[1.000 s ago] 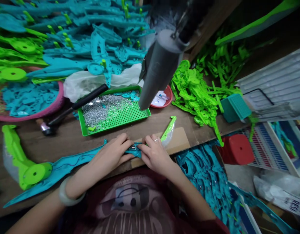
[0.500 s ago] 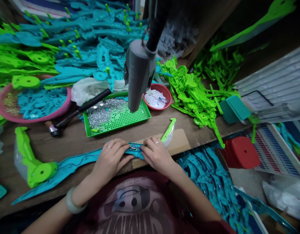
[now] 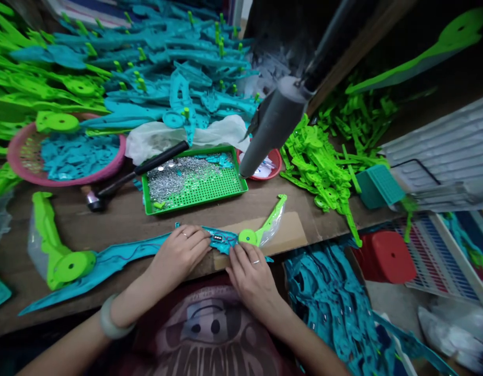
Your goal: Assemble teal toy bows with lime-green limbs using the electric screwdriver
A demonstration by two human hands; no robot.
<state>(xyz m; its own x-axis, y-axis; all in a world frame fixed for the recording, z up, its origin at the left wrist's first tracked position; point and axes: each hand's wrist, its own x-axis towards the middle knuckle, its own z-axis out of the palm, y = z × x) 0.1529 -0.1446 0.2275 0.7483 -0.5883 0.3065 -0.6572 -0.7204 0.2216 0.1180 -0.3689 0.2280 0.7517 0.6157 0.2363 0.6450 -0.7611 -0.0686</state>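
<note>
Head view: at the tabletop's [image 3: 119, 219] near edge, the left hand [image 3: 181, 253] presses flat on a long teal blade shell [image 3: 119, 258], fingers by its small metal contacts. The right hand [image 3: 251, 274] pinches the shell's right end beside a green disc piece [image 3: 249, 236]. Judged step: seating parts in 1 shell; closing it likely needs the green tray's [image 3: 210, 190] screws.
</note>
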